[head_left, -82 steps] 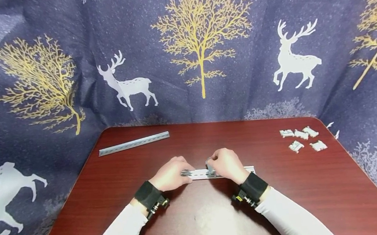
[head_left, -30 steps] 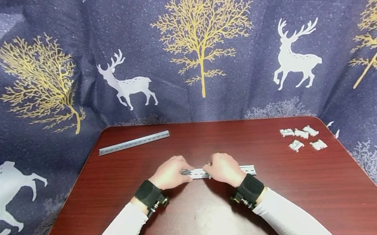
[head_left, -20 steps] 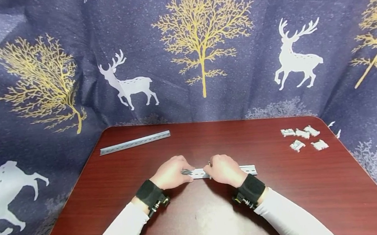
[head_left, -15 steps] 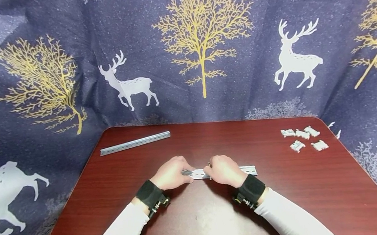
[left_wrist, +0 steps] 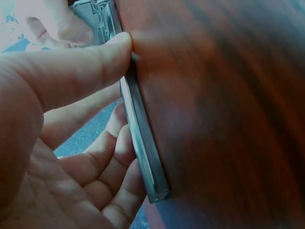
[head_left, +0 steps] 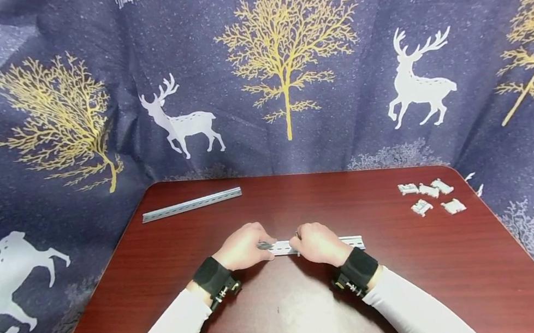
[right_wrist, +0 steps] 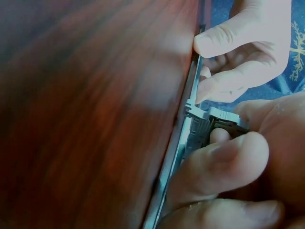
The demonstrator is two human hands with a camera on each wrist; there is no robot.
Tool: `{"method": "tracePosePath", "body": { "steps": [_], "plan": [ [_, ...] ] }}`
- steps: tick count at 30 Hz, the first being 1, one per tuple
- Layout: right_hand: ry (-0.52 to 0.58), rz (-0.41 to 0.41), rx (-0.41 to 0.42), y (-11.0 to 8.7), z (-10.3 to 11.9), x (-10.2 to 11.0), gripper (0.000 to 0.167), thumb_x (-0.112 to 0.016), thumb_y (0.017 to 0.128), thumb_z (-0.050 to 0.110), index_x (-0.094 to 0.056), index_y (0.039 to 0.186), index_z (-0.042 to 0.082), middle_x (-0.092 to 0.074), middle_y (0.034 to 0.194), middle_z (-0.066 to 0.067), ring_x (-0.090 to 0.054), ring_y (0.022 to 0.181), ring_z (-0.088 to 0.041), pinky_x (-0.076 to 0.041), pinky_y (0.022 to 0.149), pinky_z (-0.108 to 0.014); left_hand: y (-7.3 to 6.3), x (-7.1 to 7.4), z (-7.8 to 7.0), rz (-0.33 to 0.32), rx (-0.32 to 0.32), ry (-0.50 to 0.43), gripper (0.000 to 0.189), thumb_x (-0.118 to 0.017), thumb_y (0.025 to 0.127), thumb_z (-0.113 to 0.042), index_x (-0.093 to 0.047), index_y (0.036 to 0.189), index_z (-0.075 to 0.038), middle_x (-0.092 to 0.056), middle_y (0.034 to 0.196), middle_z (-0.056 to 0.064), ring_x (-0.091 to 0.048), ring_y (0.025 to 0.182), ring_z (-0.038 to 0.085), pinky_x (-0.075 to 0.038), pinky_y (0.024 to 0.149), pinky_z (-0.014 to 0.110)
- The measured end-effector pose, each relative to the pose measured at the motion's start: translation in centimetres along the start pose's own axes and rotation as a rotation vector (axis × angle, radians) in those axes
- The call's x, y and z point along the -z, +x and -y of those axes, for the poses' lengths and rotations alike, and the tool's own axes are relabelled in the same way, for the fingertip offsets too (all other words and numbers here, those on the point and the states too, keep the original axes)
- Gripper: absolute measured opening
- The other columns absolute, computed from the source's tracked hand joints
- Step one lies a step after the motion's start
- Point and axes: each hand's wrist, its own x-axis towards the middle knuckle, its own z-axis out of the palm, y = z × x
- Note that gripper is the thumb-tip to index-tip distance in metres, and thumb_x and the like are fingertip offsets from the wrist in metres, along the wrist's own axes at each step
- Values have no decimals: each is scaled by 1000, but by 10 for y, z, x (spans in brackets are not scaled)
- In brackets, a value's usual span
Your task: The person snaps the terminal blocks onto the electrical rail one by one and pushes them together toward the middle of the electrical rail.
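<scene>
A slotted metal DIN rail [head_left: 353,242] lies crosswise on the table in front of me. My left hand [head_left: 245,247] grips its left part, thumb on the near edge and fingers along the far edge, as the left wrist view shows. My right hand [head_left: 320,244] is over the rail's middle and pinches a grey DIN-rail terminal block [right_wrist: 224,116]. In the right wrist view the block sits against the rail, one foot at its edge; whether it is fully clipped on I cannot tell. From the head, the right hand hides most of the block.
A second metal rail [head_left: 192,204] lies at the back left of the table [head_left: 456,266]. Several pale terminal blocks [head_left: 429,190] lie in a loose group at the back right. A patterned cloth [head_left: 334,148] hangs behind the table.
My right hand has turned and settled lower over the rail, covering the block that showed between its fingers earlier. The left hand keeps its grip; the rail has barely moved.
</scene>
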Motion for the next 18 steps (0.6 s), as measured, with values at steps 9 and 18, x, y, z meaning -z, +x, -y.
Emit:
{"method": "tracePosePath", "body": {
  "steps": [9, 18],
  "plan": [
    [-52, 0, 15, -1, 1, -2, 32, -61, 98, 23, -55, 67, 19, -53, 62, 3, -57, 60, -21, -52, 62, -46, 0, -1, 2, -3, 0, -3, 29, -95, 88, -22, -89, 115, -16, -73, 97, -6, -65, 93, 15, -54, 81, 32],
    [-68, -1, -2, -6, 12, 4, 34, -64, 99, 20, -55, 66, 18, -56, 63, 1, -67, 66, -29, -58, 66, -51, -1, -1, 0, -8, 10, -25, 27, -96, 87, -21, -90, 112, -16, -73, 96, -6, -65, 92, 15, -54, 80, 32]
  ]
}}
